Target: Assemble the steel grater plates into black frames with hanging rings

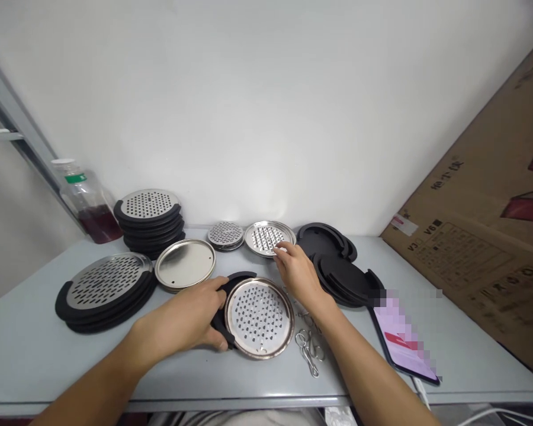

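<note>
My left hand (189, 316) grips the left side of a black plastic holder (220, 319), fingers over its back edge and thumb at its front. A round metal grater disc (261, 319) with a raised rim lies in or against this holder, right beside my fingers. Farther back, my right hand (296, 269) has its fingers closed at the front right edge of another rimmed grater disc (266, 238). Its fingertips touch that disc; whether they pinch the rim firmly is hard to see. Several wire clips (310, 352) lie below my right wrist.
At left stand stacks of grater discs in black holders (148, 222) and larger ones (109, 290). Plain metal discs (185, 263) and small grater discs (225, 235) lie mid-table. Black holders (344, 278), a phone (404, 337) and a carton (479, 236) are right; a bottle (93, 207) stands back left.
</note>
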`<state>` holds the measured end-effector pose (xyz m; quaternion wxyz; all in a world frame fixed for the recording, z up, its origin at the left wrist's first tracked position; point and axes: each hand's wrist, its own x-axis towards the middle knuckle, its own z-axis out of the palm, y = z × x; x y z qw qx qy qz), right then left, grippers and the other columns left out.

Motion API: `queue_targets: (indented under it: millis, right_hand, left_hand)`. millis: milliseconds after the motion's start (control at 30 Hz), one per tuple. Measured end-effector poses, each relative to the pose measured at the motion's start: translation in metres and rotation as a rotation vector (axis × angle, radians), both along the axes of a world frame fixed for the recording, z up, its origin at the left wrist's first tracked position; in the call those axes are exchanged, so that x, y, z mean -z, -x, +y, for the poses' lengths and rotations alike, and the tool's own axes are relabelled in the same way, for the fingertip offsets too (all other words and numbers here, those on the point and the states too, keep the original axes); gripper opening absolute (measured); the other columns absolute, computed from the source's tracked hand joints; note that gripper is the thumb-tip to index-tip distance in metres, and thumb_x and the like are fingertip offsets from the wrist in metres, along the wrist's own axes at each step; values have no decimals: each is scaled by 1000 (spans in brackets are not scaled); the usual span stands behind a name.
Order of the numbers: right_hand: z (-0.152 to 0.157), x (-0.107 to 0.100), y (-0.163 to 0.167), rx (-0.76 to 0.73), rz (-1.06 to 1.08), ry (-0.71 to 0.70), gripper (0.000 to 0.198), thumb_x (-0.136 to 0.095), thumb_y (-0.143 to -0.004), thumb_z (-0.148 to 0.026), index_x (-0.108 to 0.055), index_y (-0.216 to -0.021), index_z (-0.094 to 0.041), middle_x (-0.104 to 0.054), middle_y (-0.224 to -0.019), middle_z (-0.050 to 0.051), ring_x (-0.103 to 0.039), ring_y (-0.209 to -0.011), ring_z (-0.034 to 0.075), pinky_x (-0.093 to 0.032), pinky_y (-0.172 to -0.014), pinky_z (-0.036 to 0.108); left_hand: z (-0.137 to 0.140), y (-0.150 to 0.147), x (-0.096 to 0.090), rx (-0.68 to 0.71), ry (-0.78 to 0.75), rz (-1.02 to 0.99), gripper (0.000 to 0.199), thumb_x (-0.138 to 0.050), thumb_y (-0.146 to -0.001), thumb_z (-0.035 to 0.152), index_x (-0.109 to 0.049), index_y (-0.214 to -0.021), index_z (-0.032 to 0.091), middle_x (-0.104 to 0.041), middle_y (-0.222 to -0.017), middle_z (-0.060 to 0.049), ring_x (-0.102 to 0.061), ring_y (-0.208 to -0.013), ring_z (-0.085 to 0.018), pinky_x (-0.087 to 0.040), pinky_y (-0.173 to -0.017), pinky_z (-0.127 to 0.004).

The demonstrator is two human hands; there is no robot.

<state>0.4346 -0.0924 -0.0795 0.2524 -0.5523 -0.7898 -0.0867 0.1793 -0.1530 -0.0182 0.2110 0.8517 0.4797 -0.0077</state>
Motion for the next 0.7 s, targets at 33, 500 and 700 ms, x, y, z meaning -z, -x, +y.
queue_targets:
  millis: [33, 500, 700]
  right_hand:
    - [1, 0, 0, -1, -12, 10, 26, -43, -97, -20, -69, -104, -20, -65, -118, 7, -58, -99, 24, -47, -83, 32]
    - [6, -3, -8, 16, 82, -108, 12, -49, -92, -14, -59, -96, -17, -65, -92, 9, -59, -87, 23, -45, -76, 32]
    - [1, -10, -14, -74, 230, -322, 10, -50, -92, -15, -57, -99, -20, -65, -93, 7, -57, -84, 21, -47, -76, 34]
  left_hand:
    - [-1, 0, -2, -7, -1, 17, 49, -82, -56, 49, -70, -94, 19, -52, -135, -10, -55, -118, -37, -46, -97, -41]
    - [-1, 1, -5, 0, -20, 47, 44, -85, -50, 51, -70, -80, 22, -53, -113, -5, -61, -90, -26, -47, -73, -35]
    - [1, 3, -2, 6, -22, 56, 49, -85, -50, 52, -69, -85, 22, -53, -114, -5, -60, -91, -25, -48, -75, -33]
